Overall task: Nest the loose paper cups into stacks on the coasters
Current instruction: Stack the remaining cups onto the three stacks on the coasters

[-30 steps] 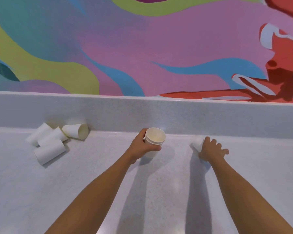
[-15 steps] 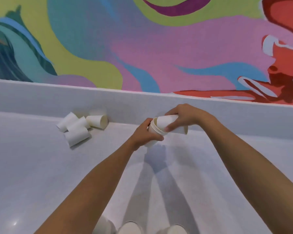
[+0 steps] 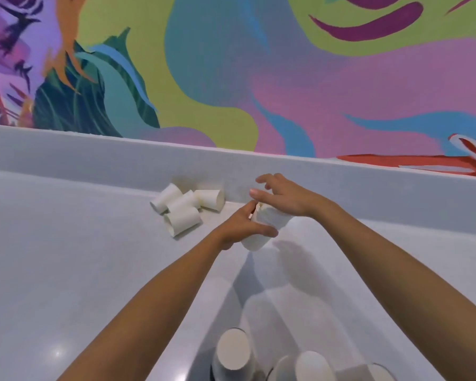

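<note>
Both forearms are stretched forward from the lower edge and meet near the back of the surface [image 3: 66,270]. The left hand [image 3: 241,226] is wrapped around the held paper cup [image 3: 254,240], with the thumb laid across its near side and the other fingers hidden behind it. The cup is held tilted and lifted clear of the surface, its base towards the viewer and its mouth towards the raised ledge [image 3: 94,152]. The right hand [image 3: 285,199] is set over the upper end of the cup, wrist bent, fingers spread and loosely straightened, the thumb beside the rim; nothing is seen to be gripped by it. Whether a second cup is nested inside the held one cannot be told, since the part under the right palm is blurred and covered.

Four loose cups [image 3: 187,210] are seen lying on their sides in a touching cluster, just left of the hands at the foot of the ledge. At the lower edge three cup stacks [image 3: 232,350] are viewed from above and cut off by the frame. What they stand on is hidden, apart from a dark sliver beside the leftmost one. A painted mural [image 3: 231,78] fills the wall behind the ledge
</note>
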Demonstrator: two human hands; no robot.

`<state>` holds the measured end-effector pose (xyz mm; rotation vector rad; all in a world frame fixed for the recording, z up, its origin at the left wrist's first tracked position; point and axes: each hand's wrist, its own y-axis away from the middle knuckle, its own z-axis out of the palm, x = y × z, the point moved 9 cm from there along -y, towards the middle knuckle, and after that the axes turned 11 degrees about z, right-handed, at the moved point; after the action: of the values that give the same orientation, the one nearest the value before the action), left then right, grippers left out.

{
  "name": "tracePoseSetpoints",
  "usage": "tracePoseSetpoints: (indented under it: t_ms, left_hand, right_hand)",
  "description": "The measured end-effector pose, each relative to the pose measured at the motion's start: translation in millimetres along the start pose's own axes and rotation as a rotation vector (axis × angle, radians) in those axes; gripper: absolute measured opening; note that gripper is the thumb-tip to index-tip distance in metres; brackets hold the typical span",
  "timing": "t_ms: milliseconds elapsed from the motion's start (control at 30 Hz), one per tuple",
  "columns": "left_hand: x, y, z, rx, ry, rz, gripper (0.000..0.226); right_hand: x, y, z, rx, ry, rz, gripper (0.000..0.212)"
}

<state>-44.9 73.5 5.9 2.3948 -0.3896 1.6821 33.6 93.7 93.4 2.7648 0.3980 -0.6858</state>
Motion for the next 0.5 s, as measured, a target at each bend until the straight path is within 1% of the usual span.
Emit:
tracePoseSetpoints:
  t_ms: [133, 233, 333, 400, 433, 467, 500]
  left_hand:
    - [-7.9, 5.5, -23.3, 0.038, 0.062, 0.013, 0.076]
    - [-14.7, 8.1, -31.8, 0.026, 0.092, 0.018, 0.066]
    - [-33.4, 7.9, -46.5, 0.024, 0.067, -0.014, 0.066]
    - [-44.1, 4.7, -60.0, -0.02, -0.033, -0.01, 0.07]
    - [-48.9, 2.9, -68.9, -0.04, -0.131, -0.006, 0.069]
    - [-54.9, -0.5, -82.0, -0.043, -0.27, -0.009, 0.067]
    - [-60.3, -3.3, -98.4, -0.023, -0.465, -0.018, 0.064]
  right_hand:
    - [-9.7, -9.6, 38.8, -0.092, 0.089, 0.041, 0.073]
    - [-13.5, -18.9, 51.5, -0.103, 0.082, 0.076, 0.075]
    - [-14.7, -30.1, 53.1, -0.092, 0.043, 0.11, 0.069]
    - [-11.0, -38.4, 51.5, -0.053, 0.065, 0.137, 0.068]
    - [-6.9, -41.7, 50.1, -0.025, 0.091, 0.152, 0.068]
    - [-1.3, -46.0, 48.7, 0.007, 0.108, 0.173, 0.067]
    - [5.0, -48.9, 46.8, 0.035, 0.115, 0.193, 0.066]
